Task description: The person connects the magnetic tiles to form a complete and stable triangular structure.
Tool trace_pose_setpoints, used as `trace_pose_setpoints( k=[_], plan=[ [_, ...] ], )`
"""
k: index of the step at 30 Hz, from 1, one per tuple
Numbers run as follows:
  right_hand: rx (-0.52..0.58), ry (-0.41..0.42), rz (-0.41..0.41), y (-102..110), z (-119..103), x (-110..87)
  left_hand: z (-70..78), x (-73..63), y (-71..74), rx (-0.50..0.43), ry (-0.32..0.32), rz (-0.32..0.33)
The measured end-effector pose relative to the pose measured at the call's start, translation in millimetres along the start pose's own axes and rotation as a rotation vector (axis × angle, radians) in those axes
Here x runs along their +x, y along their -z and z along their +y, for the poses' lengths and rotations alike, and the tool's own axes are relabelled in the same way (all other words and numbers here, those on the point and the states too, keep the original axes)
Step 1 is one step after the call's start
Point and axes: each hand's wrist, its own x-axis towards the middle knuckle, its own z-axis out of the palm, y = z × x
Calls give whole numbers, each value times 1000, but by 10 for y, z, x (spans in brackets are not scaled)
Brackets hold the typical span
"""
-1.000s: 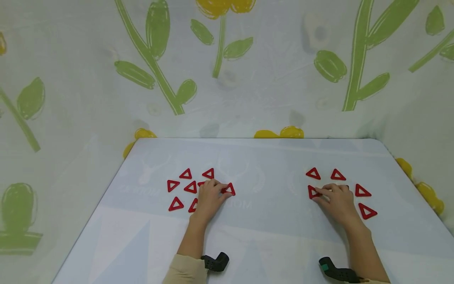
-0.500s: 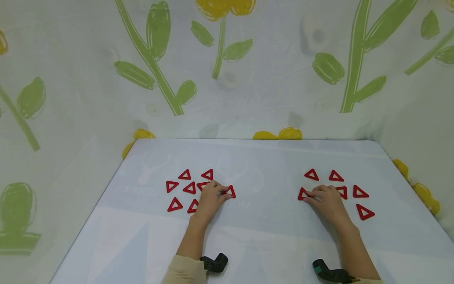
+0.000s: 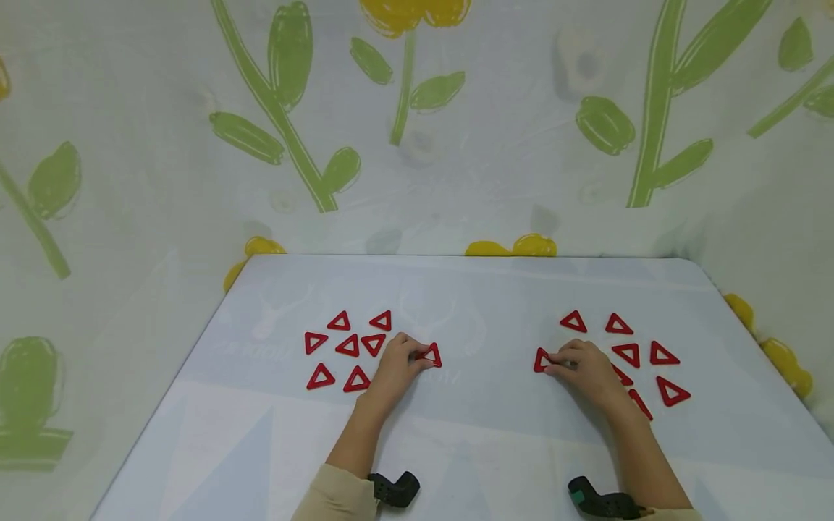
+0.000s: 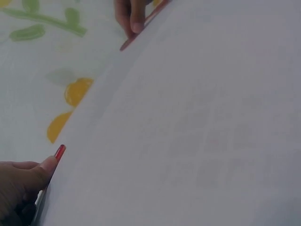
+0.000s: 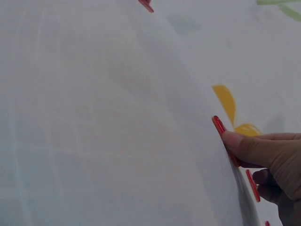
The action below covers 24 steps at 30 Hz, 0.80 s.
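Note:
In the head view, my left hand (image 3: 395,367) pinches a hollow red triangle (image 3: 438,354) by its left side, low over the white table. Opposite it, my right hand (image 3: 588,370) pinches another red triangle (image 3: 537,360) between thumb and fingers. A gap of bare table lies between the two pieces. The left wrist view catches the left hand (image 4: 26,181) with its red triangle (image 4: 59,151) edge-on; the other hand (image 4: 129,18) shows at the top. In the right wrist view, the thumb of the right hand (image 5: 273,157) presses on its red triangle (image 5: 217,123).
Several loose red triangles lie left of the left hand, one (image 3: 308,341) farthest out. More are scattered around the right hand, such as one triangle (image 3: 666,394) at the right; the right forearm partly covers some. The white table (image 3: 482,289) meets a flower-printed curtain (image 3: 482,181) behind.
The right hand has slid its triangle leftward across the table, uncovering triangles behind it. The left hand has shifted slightly right with its triangle, so the two pieces are nearer each other.

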Motion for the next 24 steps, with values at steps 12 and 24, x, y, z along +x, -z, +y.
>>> trace_pose_setpoints(
  k=[12, 24],
  plan=[
    [45, 27, -21, -79, -81, 62, 75, 75, -80, 33, -13, -44],
    [122, 24, -70, -221, -138, 176, 75, 112, -151, 35, -28, -43]
  ],
)
